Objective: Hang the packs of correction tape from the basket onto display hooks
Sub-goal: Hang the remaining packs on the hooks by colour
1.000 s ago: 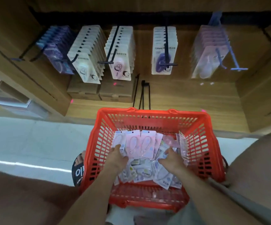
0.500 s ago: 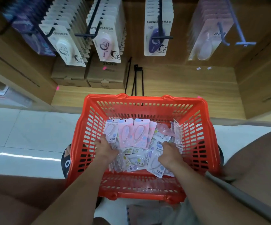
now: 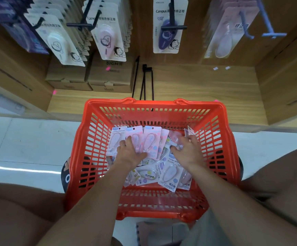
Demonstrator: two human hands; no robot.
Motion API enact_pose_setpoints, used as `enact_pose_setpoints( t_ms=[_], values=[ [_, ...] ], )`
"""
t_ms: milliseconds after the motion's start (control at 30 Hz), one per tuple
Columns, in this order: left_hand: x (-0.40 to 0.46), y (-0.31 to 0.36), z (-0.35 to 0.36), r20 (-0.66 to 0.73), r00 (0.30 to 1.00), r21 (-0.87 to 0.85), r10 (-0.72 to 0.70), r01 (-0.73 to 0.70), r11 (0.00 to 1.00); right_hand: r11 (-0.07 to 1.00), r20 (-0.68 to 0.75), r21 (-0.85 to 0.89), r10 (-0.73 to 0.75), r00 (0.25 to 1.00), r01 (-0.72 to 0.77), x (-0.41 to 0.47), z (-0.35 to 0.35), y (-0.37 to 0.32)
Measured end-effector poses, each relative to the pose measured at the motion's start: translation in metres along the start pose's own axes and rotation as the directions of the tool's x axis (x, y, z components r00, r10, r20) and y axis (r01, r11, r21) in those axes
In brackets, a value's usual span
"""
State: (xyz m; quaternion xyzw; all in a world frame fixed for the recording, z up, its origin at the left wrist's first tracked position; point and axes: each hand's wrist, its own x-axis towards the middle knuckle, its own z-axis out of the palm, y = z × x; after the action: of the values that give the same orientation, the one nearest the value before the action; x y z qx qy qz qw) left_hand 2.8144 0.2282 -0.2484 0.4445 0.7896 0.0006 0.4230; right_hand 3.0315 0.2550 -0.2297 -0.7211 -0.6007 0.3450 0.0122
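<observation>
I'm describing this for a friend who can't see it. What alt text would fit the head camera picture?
Seen from above, a person's left hand and right hand reach into a red basket and rest on a heap of pink and white correction tape packs. Behind it, wooden shelving carries display hooks with rows of similar packs, plus two cardboard boxes.

Cardboard boxes [image 3: 89, 75] on wooden shelf [image 3: 197, 86]

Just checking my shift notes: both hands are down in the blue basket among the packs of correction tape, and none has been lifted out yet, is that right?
Not quite: the basket is red, not blue, as the head view shows. The rest holds: the left hand and right hand are both down among the packs of correction tape, and none has been lifted out.
</observation>
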Motion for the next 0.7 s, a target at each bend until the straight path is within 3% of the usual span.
enact_pose_setpoints(
  t_ms=[200, 433, 600, 700],
  values=[
    [0.011, 0.012, 0.014, -0.018, 1.0, 0.017, -0.022, 0.022, 1.0, 0.994, 0.105, 0.077, 0.068, 0.992, -0.077, 0.003, 0.009, -0.002],
    [0.016, 0.016, 0.021, -0.024, 1.0, -0.013, 0.01, -0.011, 1.0, 0.933, 0.023, 0.256, 0.254, 0.967, -0.252, 0.014, 0.016, -0.007],
    [0.017, 0.013, 0.021, -0.069, 0.998, -0.087, 0.008, -0.014, 0.996, 0.879, 0.057, 0.29, 0.38, 0.923, -0.379, 0.021, 0.015, -0.015],
    [0.021, 0.015, 0.019, -0.096, 0.992, -0.192, -0.085, 0.065, 0.979, 0.822, 0.108, 0.382, 0.415, 0.904, -0.423, 0.025, 0.012, -0.018]
  ],
)
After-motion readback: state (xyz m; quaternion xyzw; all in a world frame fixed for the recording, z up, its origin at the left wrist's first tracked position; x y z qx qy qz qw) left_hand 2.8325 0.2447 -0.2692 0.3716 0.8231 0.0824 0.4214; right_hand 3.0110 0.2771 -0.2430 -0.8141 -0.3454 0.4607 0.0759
